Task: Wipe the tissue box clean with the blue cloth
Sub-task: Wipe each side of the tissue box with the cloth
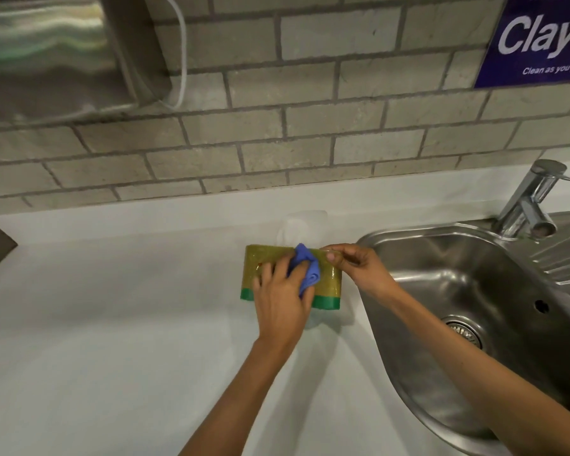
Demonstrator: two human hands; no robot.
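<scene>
The tissue box (329,279), glittery yellow-green with a green band along its near edge, lies on the white counter (112,324) just left of the sink. My left hand (282,301) presses the bunched blue cloth (306,269) onto the box's top. My right hand (356,266) pinches the box's far right corner with its fingertips. My left hand hides much of the box's middle and part of the cloth.
A steel sink (468,291) with a drain and a chrome tap (530,202) lies right of the box. A brick-tiled wall stands behind, with a steel dispenser (46,54) at upper left and a blue sign (540,41) at upper right. A clear holder (301,225) sits behind the box.
</scene>
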